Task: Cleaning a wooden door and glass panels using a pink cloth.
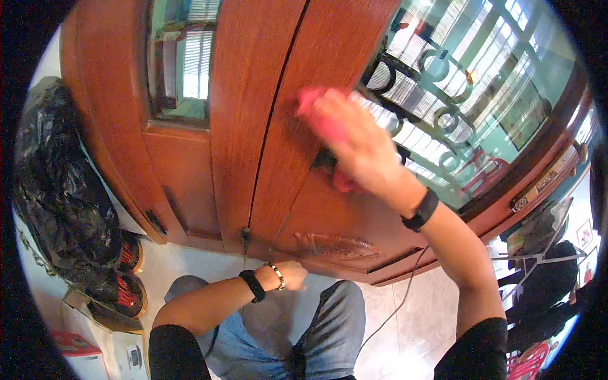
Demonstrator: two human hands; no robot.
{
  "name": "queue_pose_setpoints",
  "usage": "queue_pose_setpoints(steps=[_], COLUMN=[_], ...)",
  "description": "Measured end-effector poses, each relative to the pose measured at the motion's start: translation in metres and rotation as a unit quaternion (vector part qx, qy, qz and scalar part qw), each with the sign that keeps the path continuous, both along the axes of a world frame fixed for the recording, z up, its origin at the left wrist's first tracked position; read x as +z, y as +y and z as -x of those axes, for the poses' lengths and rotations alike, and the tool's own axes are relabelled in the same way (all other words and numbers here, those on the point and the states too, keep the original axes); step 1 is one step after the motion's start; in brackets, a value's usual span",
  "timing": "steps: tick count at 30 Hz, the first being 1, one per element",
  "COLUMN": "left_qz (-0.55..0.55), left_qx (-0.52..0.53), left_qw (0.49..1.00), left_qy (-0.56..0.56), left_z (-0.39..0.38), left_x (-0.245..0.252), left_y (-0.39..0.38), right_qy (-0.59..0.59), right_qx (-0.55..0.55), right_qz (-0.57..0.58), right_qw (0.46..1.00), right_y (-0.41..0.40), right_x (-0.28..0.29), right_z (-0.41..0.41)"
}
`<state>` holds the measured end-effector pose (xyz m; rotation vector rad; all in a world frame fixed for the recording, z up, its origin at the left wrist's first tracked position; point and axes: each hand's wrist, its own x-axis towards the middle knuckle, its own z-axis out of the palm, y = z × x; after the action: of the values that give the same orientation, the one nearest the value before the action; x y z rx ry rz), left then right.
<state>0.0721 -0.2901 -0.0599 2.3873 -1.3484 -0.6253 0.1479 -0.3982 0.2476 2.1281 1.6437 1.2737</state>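
My right hand (361, 137), blurred, presses a pinkish-red cloth (313, 102) against a reddish-brown wooden door (247, 85). The cloth lies on the stile, between the dark vertical seam and the glass pane (441, 95) with its black ring-patterned grille. Another red patch (344, 180) shows beneath the wrist; whether it belongs to the cloth I cannot tell. My left hand (290, 275) hangs above my knees near the door's foot, fingers curled in, with nothing visible in it. Both wrists carry black bands, and the left also has a beaded bracelet (276, 276).
Black plastic sheeting (66, 180) covers something at the left, beside gold-rimmed pots (130, 294). A thin cable (401, 304) runs over the tiled floor (418, 318) from the door's lower edge. Dark clothes (541, 280) hang on a rack at right, above a red chair (527, 361).
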Motion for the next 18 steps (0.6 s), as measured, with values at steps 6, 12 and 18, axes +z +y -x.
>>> queue_pose_setpoints(steps=[6, 12, 18], left_qz=[-0.077, 0.071, 0.439], left_qx=[-0.028, 0.092, 0.273], left_qw=[0.997, 0.993, 0.682], left_qy=[0.012, 0.007, 0.517], left_z=[0.004, 0.0, -0.022], left_x=[0.019, 0.051, 0.062], left_y=[0.0, -0.007, -0.019], right_qy=[-0.039, 0.062, 0.462], right_qx=[-0.006, -0.018, -0.037], right_qz=[0.021, 0.045, -0.331], right_qw=[0.999, 0.997, 0.822], right_y=[-0.009, -0.005, 0.001], right_x=[0.036, -0.017, -0.054], right_z=[-0.001, 0.01, 0.061])
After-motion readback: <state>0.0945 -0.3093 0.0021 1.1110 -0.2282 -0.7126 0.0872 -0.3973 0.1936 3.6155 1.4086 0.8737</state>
